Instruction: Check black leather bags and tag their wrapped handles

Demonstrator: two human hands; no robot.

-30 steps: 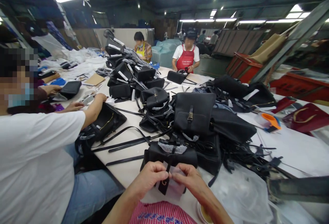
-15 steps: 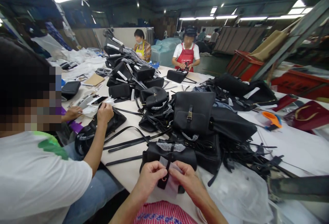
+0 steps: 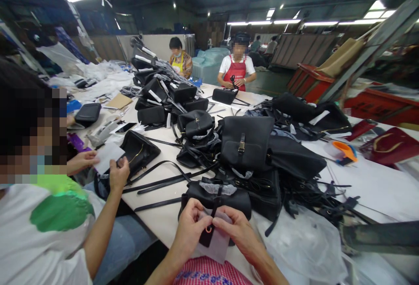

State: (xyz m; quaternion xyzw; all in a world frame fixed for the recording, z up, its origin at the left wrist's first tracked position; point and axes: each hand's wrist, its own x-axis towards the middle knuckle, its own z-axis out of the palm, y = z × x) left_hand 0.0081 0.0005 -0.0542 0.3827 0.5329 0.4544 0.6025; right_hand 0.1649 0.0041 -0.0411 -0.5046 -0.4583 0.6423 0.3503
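the left hand (image 3: 190,228) and the right hand (image 3: 237,232) are close together over the white table (image 3: 157,217), and both are nearly shut. the thumb and fingers of the left hand pinch a black strap tab (image 3: 207,237) with a small gold ring (image 3: 208,229) on it, along with a thin pale sheet (image 3: 220,243) that looks almost see-through. the right hand pinches the other side of the sheet. the tab seems to come down from a black leather bag (image 3: 212,200) just past the hands, and a gray wrap (image 3: 218,188) lies on top of that bag. next to it sits a big black bag with a gold buckle (image 3: 245,143), and many more black bags (image 3: 163,93) are piled up along the table. on the left, a person in a white shirt (image 3: 62,211) holds a white card (image 3: 108,157) near an open black bag (image 3: 139,152). across the table, a person in a red apron (image 3: 237,73) holds a small dark thing above another black bag (image 3: 224,96).
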